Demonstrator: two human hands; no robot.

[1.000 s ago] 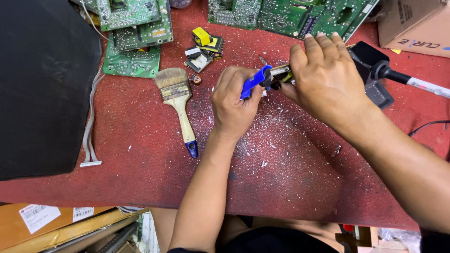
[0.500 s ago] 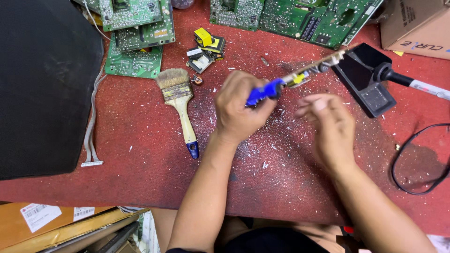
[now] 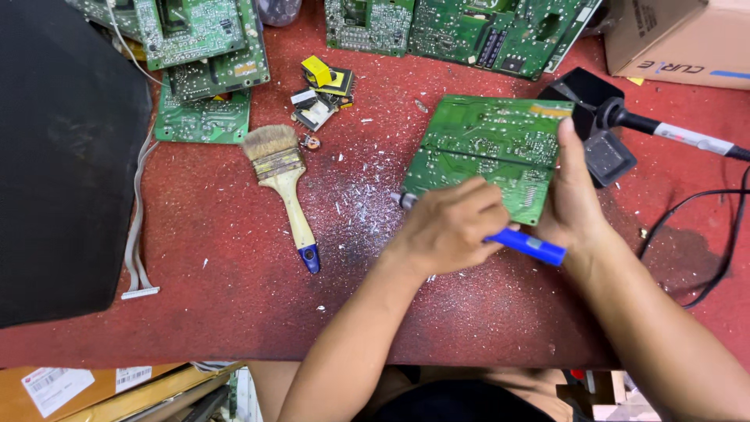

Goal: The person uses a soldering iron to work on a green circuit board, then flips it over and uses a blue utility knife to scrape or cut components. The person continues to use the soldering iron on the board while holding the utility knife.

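Holding a green circuit board up on its edge, the right hand is gripping the board's right side, thumb pointing up along it. The left hand is closed around a tool with a blue handle, and the tool's grey metal tip is sticking out to the left, just past the board's near left corner. The board is sitting in the middle of the red desk, a little to the right, with its solder side facing the camera.

Judging by the mess, some work is already done. Lots of tiny white and silver bits are lying on the desk near the board, and a few small loose parts, yellow and black, are lying at the far side. A paintbrush is lying to the left, not being touched. More green boards are waiting at the far edge, so there is likely more left to do.

Some things are hard to see. The left hand is hiding the middle of the tool, so I cannot tell what kind of tool it is. The board's other face is turned away. A black stand with a soldering iron is partly hidden behind the board. A cardboard box is cut off at the far right corner.
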